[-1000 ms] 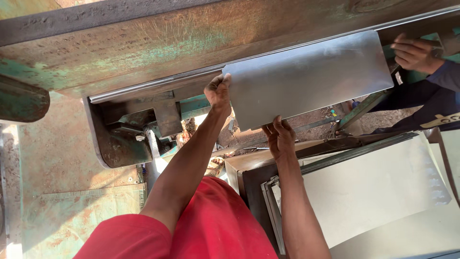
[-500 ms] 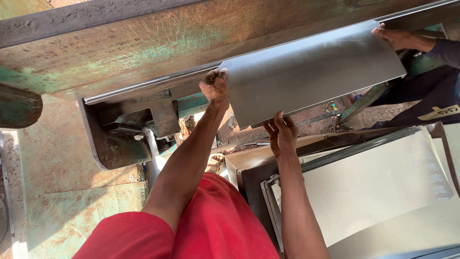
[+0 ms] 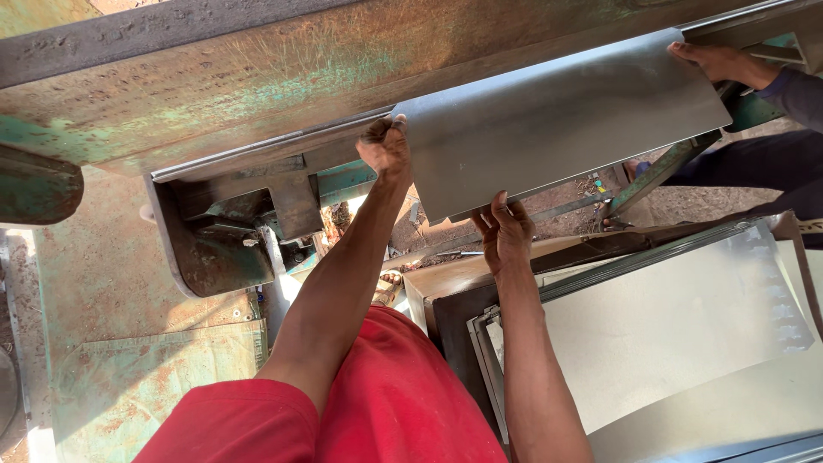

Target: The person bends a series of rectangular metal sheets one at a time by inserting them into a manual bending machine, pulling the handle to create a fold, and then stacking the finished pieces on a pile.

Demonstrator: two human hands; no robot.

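Observation:
I hold a grey metal sheet (image 3: 566, 120) by its near end against a big rusty green press machine (image 3: 257, 77). My left hand (image 3: 386, 147) grips the sheet's upper left corner at the machine's long jaw. At the lower left corner, my right hand (image 3: 504, 233) pinches the edge from below. A co-worker's hand (image 3: 720, 62) holds the sheet's far end at the top right.
A stack of shiny flat metal sheets (image 3: 686, 334) lies on a dark frame at the lower right. The machine's worn green base plate (image 3: 146, 377) is at the lower left. My red clothing (image 3: 386, 403) fills the bottom centre. A sandalled foot (image 3: 390, 287) shows on the ground.
The sheet has shifted up and to the right, farther along the machine's jaw. Both my hands moved with it, and the co-worker's hand rose toward the top right corner.

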